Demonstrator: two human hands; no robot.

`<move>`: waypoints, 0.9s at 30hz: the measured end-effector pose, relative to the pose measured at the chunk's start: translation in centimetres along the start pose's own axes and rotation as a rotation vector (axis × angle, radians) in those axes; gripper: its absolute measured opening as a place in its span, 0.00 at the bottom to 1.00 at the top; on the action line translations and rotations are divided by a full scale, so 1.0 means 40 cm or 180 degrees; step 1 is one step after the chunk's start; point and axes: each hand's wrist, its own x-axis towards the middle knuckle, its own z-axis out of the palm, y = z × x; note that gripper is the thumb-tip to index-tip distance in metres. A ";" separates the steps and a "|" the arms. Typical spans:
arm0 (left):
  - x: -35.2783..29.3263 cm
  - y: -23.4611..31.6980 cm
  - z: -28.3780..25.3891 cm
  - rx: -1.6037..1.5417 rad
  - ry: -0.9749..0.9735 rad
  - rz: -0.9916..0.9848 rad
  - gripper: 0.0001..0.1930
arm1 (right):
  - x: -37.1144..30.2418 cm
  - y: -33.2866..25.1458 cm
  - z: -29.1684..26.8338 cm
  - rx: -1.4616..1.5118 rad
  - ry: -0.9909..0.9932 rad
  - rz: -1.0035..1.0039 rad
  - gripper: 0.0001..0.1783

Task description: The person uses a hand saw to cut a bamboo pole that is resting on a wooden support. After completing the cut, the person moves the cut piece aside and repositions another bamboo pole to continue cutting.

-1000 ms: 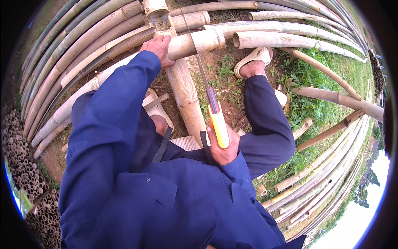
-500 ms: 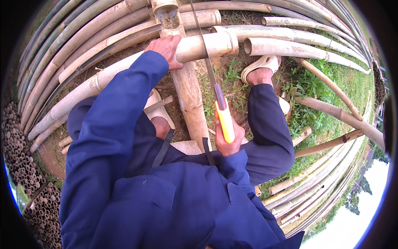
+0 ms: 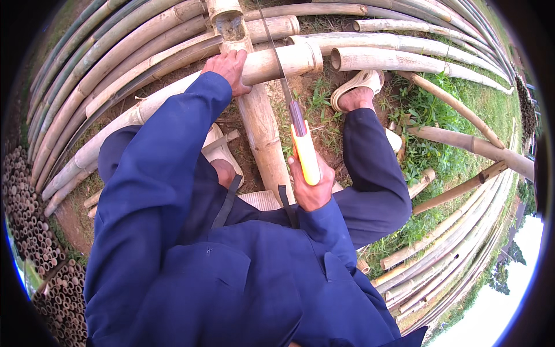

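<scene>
A thick pale bamboo pole (image 3: 165,95) lies crosswise in front of me, over an upright-running bamboo support (image 3: 263,136) with a notched top. My left hand (image 3: 229,70) is wrapped over the pole beside this support, pressing on it. In my right hand (image 3: 314,184) is the yellow-orange handle of a handsaw (image 3: 306,156). Its long thin blade crosses the pole to the right of my left hand, near the pole's cut end. How deep the blade sits in the bamboo I cannot tell.
Long bamboo poles (image 3: 95,75) lie in rows at the left, and more poles (image 3: 404,55) at the far right. Stacked bamboo ends (image 3: 29,208) show at the left edge. My feet in pale clogs (image 3: 357,92) flank the support. Leaning poles (image 3: 462,144) stand over grass at right.
The saw and my right hand have slid a little forward, away from my body. My left hand keeps its hold on the pole. The whole view has shifted slightly.
</scene>
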 end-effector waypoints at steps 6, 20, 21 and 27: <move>0.006 -0.013 -0.015 -0.0153 -0.0088 0.0015 0.40 | -0.247 -0.071 -0.145 -0.0601 -0.0155 -0.0123 0.09; 0.010 -0.009 -0.009 -0.0305 -0.0017 0.0090 0.37 | 0.157 0.112 0.110 -0.0231 0.0262 -0.0558 0.06; 0.004 -0.008 -0.004 -0.0282 0.0018 0.0070 0.37 | 0.157 0.118 0.117 -0.0246 0.0293 -0.0615 0.08; 0.012 -0.011 -0.012 -0.0168 -0.0028 0.0014 0.38 | 0.150 0.070 0.110 0.0321 0.0200 -0.0077 0.05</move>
